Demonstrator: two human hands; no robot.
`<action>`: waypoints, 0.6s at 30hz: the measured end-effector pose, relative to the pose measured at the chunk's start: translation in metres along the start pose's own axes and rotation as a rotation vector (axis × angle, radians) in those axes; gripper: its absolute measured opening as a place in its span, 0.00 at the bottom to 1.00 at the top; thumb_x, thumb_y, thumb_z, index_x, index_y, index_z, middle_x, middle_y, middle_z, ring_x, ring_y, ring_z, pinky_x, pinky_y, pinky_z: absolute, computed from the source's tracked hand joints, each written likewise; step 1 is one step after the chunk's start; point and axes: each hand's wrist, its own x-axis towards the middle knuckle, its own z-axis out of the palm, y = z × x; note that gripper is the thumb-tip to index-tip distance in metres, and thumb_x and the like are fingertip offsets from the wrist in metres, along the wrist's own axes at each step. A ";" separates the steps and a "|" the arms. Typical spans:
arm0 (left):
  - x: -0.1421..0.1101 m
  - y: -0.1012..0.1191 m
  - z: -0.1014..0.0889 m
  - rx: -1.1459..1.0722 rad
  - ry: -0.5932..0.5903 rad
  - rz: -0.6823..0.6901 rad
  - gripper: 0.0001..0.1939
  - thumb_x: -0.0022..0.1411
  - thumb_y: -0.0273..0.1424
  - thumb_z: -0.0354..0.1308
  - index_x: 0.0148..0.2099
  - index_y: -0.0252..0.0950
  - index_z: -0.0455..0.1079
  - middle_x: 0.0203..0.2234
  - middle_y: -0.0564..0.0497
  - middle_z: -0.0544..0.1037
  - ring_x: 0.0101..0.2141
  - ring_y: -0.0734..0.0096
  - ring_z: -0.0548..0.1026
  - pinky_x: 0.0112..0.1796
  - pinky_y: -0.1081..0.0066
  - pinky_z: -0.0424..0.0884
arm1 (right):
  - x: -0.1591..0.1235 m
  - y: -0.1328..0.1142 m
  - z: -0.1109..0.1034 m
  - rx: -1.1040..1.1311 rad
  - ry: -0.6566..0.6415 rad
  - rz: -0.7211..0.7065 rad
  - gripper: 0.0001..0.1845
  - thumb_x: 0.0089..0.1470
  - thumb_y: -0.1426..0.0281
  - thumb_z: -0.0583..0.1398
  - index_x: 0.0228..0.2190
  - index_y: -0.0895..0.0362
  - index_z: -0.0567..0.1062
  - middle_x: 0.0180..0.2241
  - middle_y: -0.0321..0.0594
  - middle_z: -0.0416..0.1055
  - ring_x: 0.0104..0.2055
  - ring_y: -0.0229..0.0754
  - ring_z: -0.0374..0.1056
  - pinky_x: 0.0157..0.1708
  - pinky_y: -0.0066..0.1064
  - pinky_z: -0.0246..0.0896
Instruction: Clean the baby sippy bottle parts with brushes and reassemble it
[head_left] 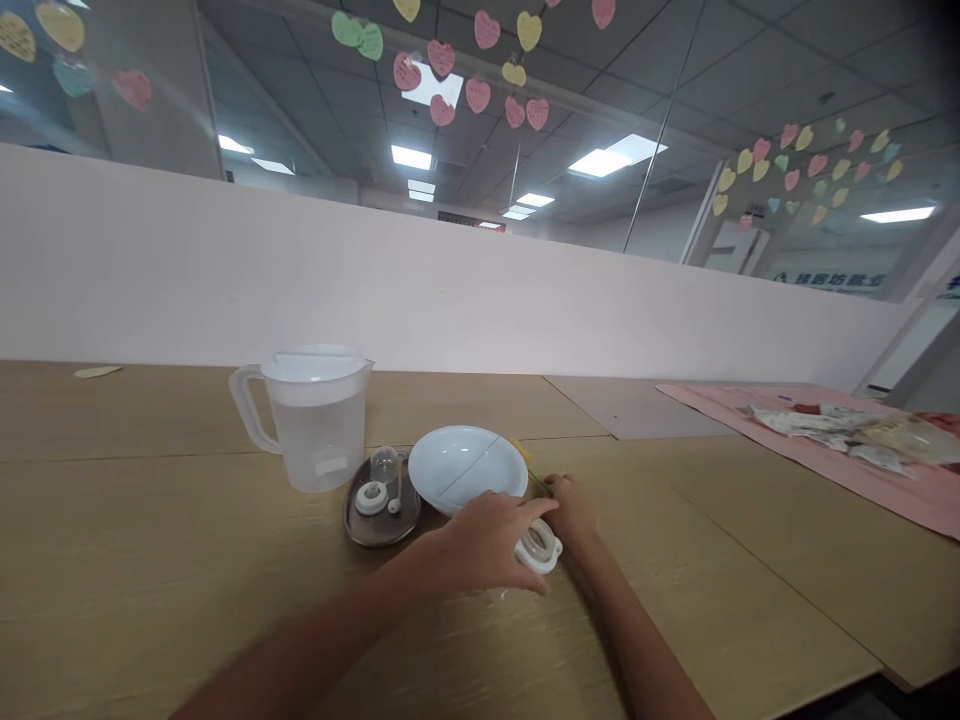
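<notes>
My left hand [487,540] curls around a clear bottle with a white ring at its mouth [551,562]; its open end faces right and most of its body is hidden by the hand. My right hand [574,512] pinches a thin green-handled brush [538,483], whose yellow end lies by the rim of a white bowl [431,462]. Left of the bowl, a dark metal tray [379,538] bears a clear dome cap [385,464], a white collar ring [371,498] and a straw with a small ball end [394,505].
A translucent lidded pitcher [319,430] containing liquid stands behind the tray, handle to the left. Further right, a pink cloth [720,412] carries plastic packaging [900,440]. A low white wall [450,290] topped with glass closes off the table's back.
</notes>
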 end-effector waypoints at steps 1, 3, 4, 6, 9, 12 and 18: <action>0.000 -0.001 0.000 0.016 -0.004 -0.007 0.39 0.47 0.38 0.64 0.60 0.38 0.55 0.47 0.45 0.72 0.47 0.56 0.68 0.45 0.63 0.63 | 0.000 0.000 0.001 0.004 0.000 -0.008 0.13 0.48 0.74 0.56 0.37 0.60 0.74 0.34 0.49 0.71 0.39 0.46 0.68 0.29 0.28 0.55; -0.001 -0.004 -0.003 0.051 -0.027 -0.009 0.39 0.46 0.39 0.64 0.59 0.37 0.56 0.45 0.44 0.73 0.46 0.57 0.69 0.46 0.63 0.62 | -0.001 0.000 0.003 0.019 0.001 -0.017 0.13 0.48 0.72 0.56 0.37 0.60 0.74 0.34 0.49 0.71 0.39 0.47 0.68 0.29 0.29 0.55; -0.002 -0.005 -0.005 0.070 -0.045 -0.003 0.39 0.46 0.40 0.64 0.59 0.36 0.57 0.45 0.44 0.73 0.45 0.57 0.69 0.47 0.62 0.62 | -0.001 0.001 0.005 0.030 0.006 -0.025 0.13 0.48 0.72 0.56 0.37 0.60 0.74 0.33 0.50 0.71 0.39 0.48 0.68 0.29 0.29 0.55; -0.005 -0.008 -0.012 0.101 -0.083 0.017 0.39 0.46 0.42 0.63 0.59 0.36 0.57 0.44 0.43 0.72 0.46 0.57 0.68 0.48 0.61 0.60 | 0.000 0.004 0.008 0.061 0.036 -0.050 0.13 0.48 0.73 0.55 0.37 0.61 0.74 0.34 0.50 0.71 0.38 0.48 0.68 0.30 0.29 0.56; -0.012 -0.013 -0.035 0.076 -0.095 0.015 0.38 0.48 0.46 0.60 0.58 0.37 0.57 0.49 0.44 0.69 0.50 0.57 0.65 0.51 0.63 0.57 | 0.005 0.007 0.010 0.157 0.162 -0.042 0.14 0.50 0.72 0.54 0.38 0.61 0.74 0.36 0.50 0.71 0.35 0.45 0.68 0.30 0.29 0.56; -0.020 -0.028 -0.062 0.036 -0.004 -0.102 0.26 0.56 0.47 0.52 0.53 0.39 0.64 0.49 0.47 0.70 0.48 0.61 0.67 0.47 0.68 0.61 | 0.018 0.001 0.002 0.288 0.282 -0.043 0.14 0.51 0.70 0.52 0.38 0.60 0.74 0.33 0.46 0.72 0.30 0.42 0.68 0.28 0.28 0.55; -0.034 -0.087 -0.068 0.260 0.135 -0.518 0.12 0.57 0.33 0.50 0.32 0.35 0.73 0.28 0.45 0.77 0.34 0.60 0.74 0.36 0.67 0.66 | 0.054 -0.046 -0.027 0.549 -0.076 -0.317 0.15 0.52 0.70 0.53 0.39 0.59 0.73 0.27 0.39 0.72 0.25 0.36 0.67 0.22 0.23 0.57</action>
